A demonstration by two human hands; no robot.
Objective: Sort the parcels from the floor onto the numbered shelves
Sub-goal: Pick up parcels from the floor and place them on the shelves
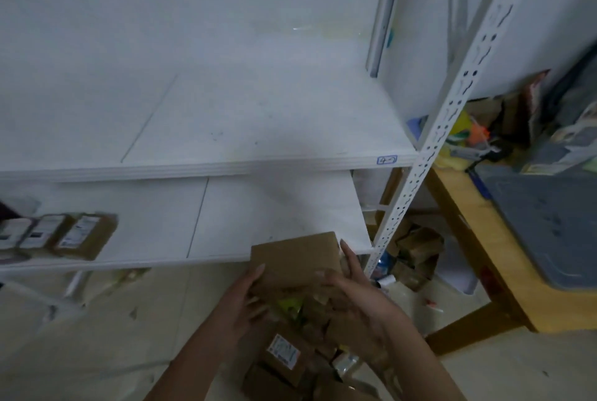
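I hold a plain brown cardboard parcel point(294, 257) in both hands just in front of the lower white shelf point(258, 207). My left hand point(247, 300) grips its left edge and my right hand point(352, 287) grips its right edge. Below my hands a heap of brown parcels point(290, 358) lies on the floor, one showing a white label. The upper shelf board point(245, 129) carries a small blue-framed number tag point(386, 160) on its front edge. A row of labelled parcels point(61, 236) stands on the lower shelf at the left.
A perforated white shelf post point(429, 155) rises at the right. Beyond it stands a wooden table point(484, 255) with a grey mat and clutter on top. More boxes point(416, 249) lie on the floor under the shelf's right end.
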